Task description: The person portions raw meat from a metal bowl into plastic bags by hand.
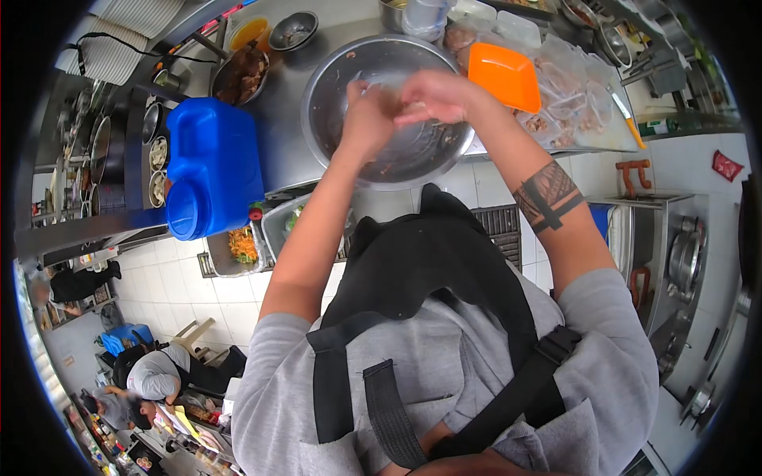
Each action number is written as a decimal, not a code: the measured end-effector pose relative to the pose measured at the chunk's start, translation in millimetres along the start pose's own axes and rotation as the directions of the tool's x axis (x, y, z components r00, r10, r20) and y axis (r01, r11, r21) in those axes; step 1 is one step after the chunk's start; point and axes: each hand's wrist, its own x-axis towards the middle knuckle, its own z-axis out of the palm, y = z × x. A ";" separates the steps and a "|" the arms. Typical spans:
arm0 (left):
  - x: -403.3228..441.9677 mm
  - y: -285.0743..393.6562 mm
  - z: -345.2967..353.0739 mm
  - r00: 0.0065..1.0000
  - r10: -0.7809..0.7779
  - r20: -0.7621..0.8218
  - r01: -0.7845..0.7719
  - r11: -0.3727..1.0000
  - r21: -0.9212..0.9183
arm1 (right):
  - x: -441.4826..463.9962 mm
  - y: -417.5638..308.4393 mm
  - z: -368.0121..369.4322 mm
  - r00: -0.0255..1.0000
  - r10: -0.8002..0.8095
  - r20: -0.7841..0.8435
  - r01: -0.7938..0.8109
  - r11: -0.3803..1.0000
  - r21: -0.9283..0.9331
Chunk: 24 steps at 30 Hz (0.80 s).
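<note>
Both of my hands are over a wide steel mixing bowl, close together near its middle. My left hand points away from me, and its fingers are smeared by motion. Reaching in from the right, my right hand has its thumb and fingers apart, tips toward the left hand. Whether the hands touch, or anything small lies between them, I cannot make out. Wet streaks and small bits cling to the inside of the bowl. An orange plastic tray sits just beyond my right wrist.
Left of the bowl stands a big blue jug. Behind it are a pan of dark food and a small metal bowl. Bags of meat and an orange-handled knife lie right. Below are shredded vegetables. A person is far left.
</note>
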 end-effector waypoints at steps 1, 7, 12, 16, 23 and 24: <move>1.4 2.6 -7.1 1.000 0.005 0.002 -0.005 1.000 0.013 | -0.1 -1.0 1.9 0.996 -0.053 -0.070 0.043 0.989 -0.143; 5.1 2.6 -20.6 0.998 -0.062 -0.012 0.061 0.995 -0.082 | -17.7 -9.7 35.6 0.878 -0.462 -0.124 0.317 0.756 -0.573; 5.6 -7.3 -26.3 0.995 -0.083 -0.059 0.083 0.997 0.003 | -20.0 -8.0 46.9 0.753 -0.628 -0.196 0.471 0.723 -0.506; 9.5 -18.4 -30.3 0.996 -0.091 -0.025 0.089 0.994 -0.070 | -3.7 9.3 55.7 0.457 -0.875 -0.159 0.693 0.462 -0.553; 5.8 -13.1 -36.6 0.950 -0.291 0.108 0.310 0.859 -0.407 | 1.6 24.3 23.0 0.477 -0.860 -0.181 0.687 0.494 -0.533; 7.1 -12.7 -37.1 0.952 -0.287 0.106 0.305 0.862 -0.405 | 1.6 18.3 19.6 0.496 -0.825 -0.270 0.694 0.564 -0.447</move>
